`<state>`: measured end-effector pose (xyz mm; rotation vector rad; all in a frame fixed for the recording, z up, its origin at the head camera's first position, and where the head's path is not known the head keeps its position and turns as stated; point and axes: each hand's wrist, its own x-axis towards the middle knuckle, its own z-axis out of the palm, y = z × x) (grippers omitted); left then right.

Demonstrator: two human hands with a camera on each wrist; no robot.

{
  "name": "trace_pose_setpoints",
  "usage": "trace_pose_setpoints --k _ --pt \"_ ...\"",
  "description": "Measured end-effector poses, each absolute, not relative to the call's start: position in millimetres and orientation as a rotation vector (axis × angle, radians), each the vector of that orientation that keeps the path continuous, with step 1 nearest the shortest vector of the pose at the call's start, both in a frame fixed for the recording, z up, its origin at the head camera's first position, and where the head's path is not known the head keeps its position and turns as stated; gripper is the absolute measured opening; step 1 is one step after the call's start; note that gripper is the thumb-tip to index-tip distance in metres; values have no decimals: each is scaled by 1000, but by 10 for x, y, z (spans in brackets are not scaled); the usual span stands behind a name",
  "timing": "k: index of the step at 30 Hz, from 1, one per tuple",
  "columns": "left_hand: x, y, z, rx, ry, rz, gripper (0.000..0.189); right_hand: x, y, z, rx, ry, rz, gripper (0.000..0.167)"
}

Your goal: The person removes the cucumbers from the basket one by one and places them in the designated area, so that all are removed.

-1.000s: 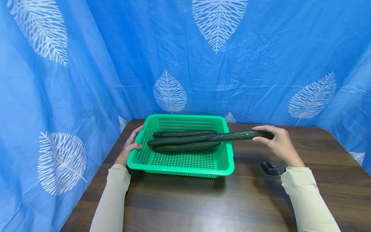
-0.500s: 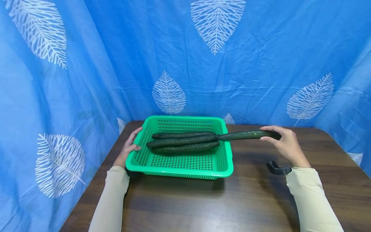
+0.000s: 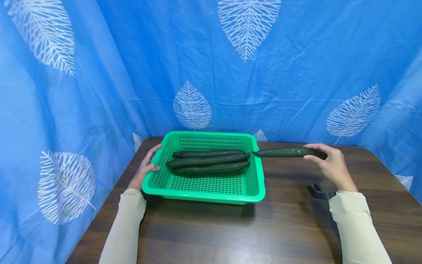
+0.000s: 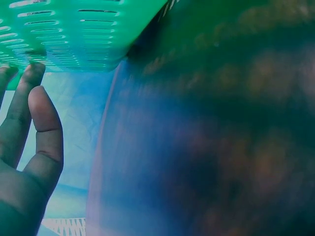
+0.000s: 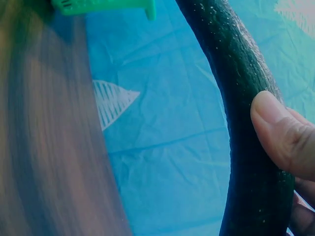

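A green plastic basket [image 3: 204, 198] with slotted walls stands in mid-table in the head view. Three long dark cucumbers [image 3: 211, 160] lie side by side in it. My left hand [image 3: 145, 167] holds the basket's left rim, thumb over the edge; in the left wrist view its fingertips meet the slotted wall. To the right, my right hand [image 3: 331, 163] pinches another cucumber [image 3: 283, 152] near its right end, between thumb and fingers. This cucumber is roughly level above the table, its thin left tip overlapping the basket's right rim in view. The right wrist view shows the thumb [image 5: 275, 130] pressed on its skin.
A brown wooden table [image 3: 211, 234] lies under everything. Blue curtain [image 3: 230, 91] with white leaf prints hangs behind and at both sides. A black strap-like piece [image 3: 321, 192] sits at the right wrist.
My right hand has moved right, drawing its cucumber off the others until only the tip is at the basket's right rim. The left hand stays on the basket.
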<state>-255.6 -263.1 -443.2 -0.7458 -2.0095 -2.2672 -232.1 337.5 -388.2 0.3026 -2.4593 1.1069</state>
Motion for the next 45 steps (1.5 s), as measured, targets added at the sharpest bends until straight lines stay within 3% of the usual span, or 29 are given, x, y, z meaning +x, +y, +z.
trace_pose_setpoints --k 27,45 --pt "-2548 -2631 -4403 -710 -2013 -2247 78 -2462 3545 -4164 83 -2543 1113 31" --pt "-2588 -2627 -4457 -931 -1910 -2205 80 -2578 3497 -4372 179 -2627 1078 29"
